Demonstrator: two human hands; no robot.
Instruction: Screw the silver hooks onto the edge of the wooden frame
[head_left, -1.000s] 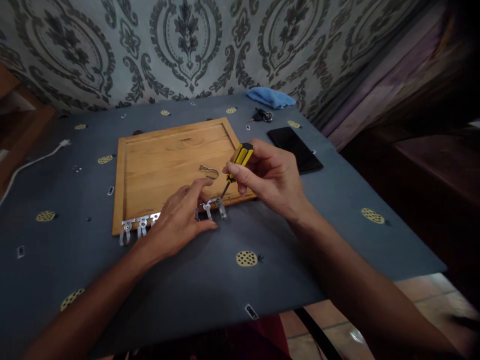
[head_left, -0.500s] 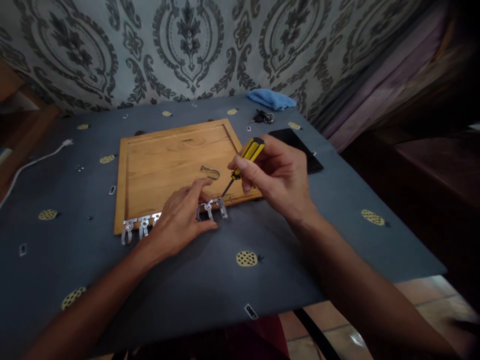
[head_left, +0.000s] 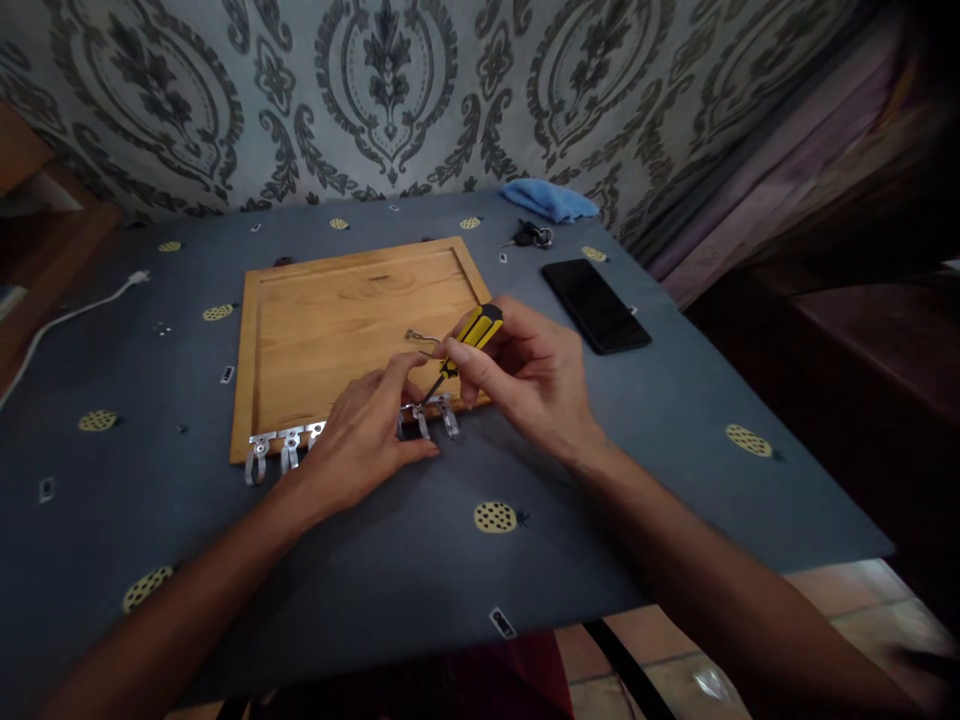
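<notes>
A wooden panel (head_left: 337, 320) with a raised frame lies flat on the table. Along its near edge runs a metal hook rail (head_left: 291, 438) with several silver hooks hanging past the edge. My left hand (head_left: 358, 430) lies over the middle of this rail, thumb on the near side and fingers on the panel, hiding part of it. Gripped in my right hand (head_left: 536, 380) is a yellow-and-black screwdriver (head_left: 471, 338), tilted, its tip down at the second hook from the right. A loose bent metal hook (head_left: 420, 337) rests on the panel, partly covered by my right fingers.
Right of the panel lies a black phone (head_left: 596, 305). Keys (head_left: 531, 235) and a blue cloth (head_left: 551, 200) are at the back right. Small screws (head_left: 162, 328) and a white cable (head_left: 82, 318) are on the left. The table's right edge drops off.
My right hand has moved left with the screwdriver, from the rightmost hook to the one beside it. The phone now shows fully. My left hand stays on the rail.
</notes>
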